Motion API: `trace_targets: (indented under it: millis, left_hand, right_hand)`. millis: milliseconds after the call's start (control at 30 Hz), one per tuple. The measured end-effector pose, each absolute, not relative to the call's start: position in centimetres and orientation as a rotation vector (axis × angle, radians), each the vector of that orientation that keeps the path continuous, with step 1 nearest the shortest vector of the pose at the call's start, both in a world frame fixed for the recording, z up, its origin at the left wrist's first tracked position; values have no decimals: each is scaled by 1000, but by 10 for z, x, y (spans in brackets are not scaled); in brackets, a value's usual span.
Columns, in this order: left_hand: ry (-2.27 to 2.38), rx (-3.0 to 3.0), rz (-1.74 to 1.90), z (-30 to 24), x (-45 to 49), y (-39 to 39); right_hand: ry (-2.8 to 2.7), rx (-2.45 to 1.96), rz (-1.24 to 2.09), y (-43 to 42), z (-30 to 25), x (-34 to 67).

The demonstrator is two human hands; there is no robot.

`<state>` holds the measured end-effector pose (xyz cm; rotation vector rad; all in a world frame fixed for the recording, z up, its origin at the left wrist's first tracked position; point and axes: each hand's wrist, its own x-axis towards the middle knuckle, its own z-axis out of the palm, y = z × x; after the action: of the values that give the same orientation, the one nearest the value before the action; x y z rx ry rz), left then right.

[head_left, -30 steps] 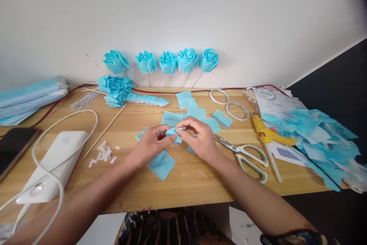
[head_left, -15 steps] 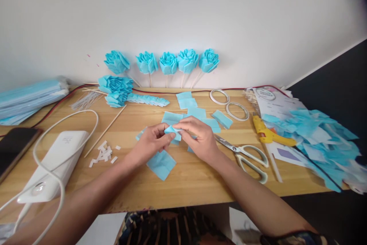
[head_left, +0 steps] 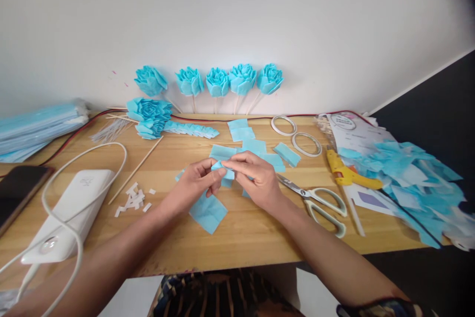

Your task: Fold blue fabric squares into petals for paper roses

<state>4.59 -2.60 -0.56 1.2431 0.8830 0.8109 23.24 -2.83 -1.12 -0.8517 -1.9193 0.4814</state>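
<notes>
Between my two hands, above the middle of the table, is a small folded piece of blue fabric-like sheet (head_left: 218, 164). My left hand (head_left: 200, 177) pinches its left side between thumb and fingers. The fingertips of my right hand (head_left: 256, 176) are pressed together on its right edge; part of the piece is hidden by them. Below the hands lies a flat blue square (head_left: 209, 213). More blue pieces (head_left: 254, 146) are spread behind and under the hands. Scissors (head_left: 315, 198) rest just right of my right hand, their blades pointing toward it.
Blue flowers on sticks (head_left: 217, 82) lean on the wall. Two tape rolls (head_left: 307, 144), a yellow glue gun (head_left: 347, 172) and a heap of blue scraps (head_left: 415, 173) lie right. Left are white paper bits (head_left: 133, 199), a thin stick (head_left: 136, 169), a white power bank (head_left: 74, 213) and a phone (head_left: 22, 193).
The fingers have shifted slightly on the folded blue piece, with my right fingertips moving a little left along it. Nothing on the table has visibly moved.
</notes>
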Motion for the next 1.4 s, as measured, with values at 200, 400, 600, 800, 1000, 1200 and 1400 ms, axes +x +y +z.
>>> trace_targets:
  millis: [200, 400, 600, 800, 1000, 1200, 1400]
  left_hand:
    - [888, 1244, 814, -8, 46, -25]
    - [934, 1243, 835, -9, 45, -23]
    - [998, 1271, 864, -12, 44, -21]
    - [993, 1351, 825, -8, 46, -22]
    - [1008, 1454, 778, 0, 46, -25]
    - [1009, 1422, 810, 0, 46, -25]
    - [995, 1383, 831, -2, 46, -23]
  right_hand:
    - [-1926, -859, 504, -30, -10, 232]
    - [-1714, -981, 894, -32, -2, 231]
    - [-1514, -1032, 1241, -28, 0, 232]
    - [-1542, -1090, 1203, -29, 1, 230]
    - [-1529, -1106, 1184, -30, 2, 229]
    - [-1541, -1107, 1223, -30, 2, 230]
    - [-1536, -1116, 1267, -30, 6, 231]
